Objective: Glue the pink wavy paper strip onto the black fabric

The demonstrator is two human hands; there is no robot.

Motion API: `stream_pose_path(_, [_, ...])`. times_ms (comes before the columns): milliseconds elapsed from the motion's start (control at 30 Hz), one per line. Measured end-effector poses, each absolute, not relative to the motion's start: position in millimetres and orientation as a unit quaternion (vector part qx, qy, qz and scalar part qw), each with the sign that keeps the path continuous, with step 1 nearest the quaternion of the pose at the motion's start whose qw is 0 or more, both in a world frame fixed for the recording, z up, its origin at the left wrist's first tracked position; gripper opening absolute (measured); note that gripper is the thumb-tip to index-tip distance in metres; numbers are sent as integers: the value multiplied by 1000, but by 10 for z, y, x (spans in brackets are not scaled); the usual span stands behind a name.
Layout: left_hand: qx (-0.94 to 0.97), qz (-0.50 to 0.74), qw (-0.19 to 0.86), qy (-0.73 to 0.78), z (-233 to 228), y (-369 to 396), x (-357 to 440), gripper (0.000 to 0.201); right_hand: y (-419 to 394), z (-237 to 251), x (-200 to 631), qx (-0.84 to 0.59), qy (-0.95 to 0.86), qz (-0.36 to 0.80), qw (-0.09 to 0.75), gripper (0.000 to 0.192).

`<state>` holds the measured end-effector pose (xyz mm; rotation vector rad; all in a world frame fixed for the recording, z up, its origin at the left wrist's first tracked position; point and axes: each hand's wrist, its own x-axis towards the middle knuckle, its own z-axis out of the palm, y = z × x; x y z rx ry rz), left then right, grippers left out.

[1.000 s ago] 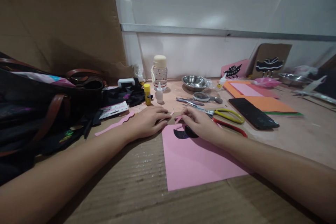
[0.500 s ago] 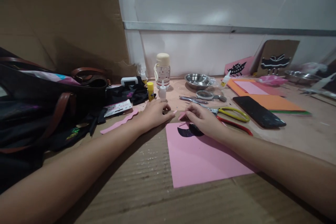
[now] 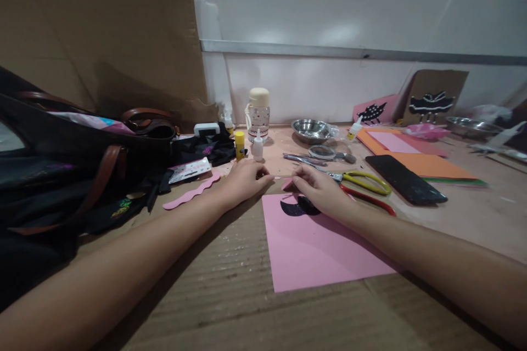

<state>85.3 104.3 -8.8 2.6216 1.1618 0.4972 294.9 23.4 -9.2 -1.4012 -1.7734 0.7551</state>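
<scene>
- Compared with one second ago, the left hand (image 3: 247, 180) has its fingers more curled, with the thumb and index tips near each other. A tiny pale pink paper scrap (image 3: 281, 177) lies just beside these tips; whether they grip it, I cannot tell.
- The right hand (image 3: 315, 184) is grasping a small flat pink paper piece (image 3: 287, 182) between thumb and fingers, above the far edge of the smooth pink paper sheet (image 3: 321, 252).
- This suggests, in my judgement, that the attention is on the small pieces more than on the sheet.
- On the sheet, partly behind the right hand, lies a black crescent-like shape (image 3: 291, 208), a little shiny.
- Below everything is ribbed brown cardboard (image 3: 197, 296), with some glossy spots.
- Near the left forearm lies a pink paper strip with a wavy edge (image 3: 191, 193).
- Beyond the left hand stand a yellow cylindrical stick (image 3: 239, 147) and a white plastic bottle with pointed nozzle (image 3: 257, 149).
</scene>
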Motion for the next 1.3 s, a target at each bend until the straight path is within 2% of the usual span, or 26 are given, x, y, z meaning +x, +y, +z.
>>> stream_pose_path(333, [875,140,162,435,-125,1201,861,32,242,-83,2924,-545,-687,300,376,14])
stream_pose_path(967, [864,134,169,455,-135,1185,849,33,277,-160,2970,-530,-699,292,381,15])
stream_pose_path(1300, [865,173,153,446,-237,1243,860,32,277,-166,2969,-518,-692,315,392,14])
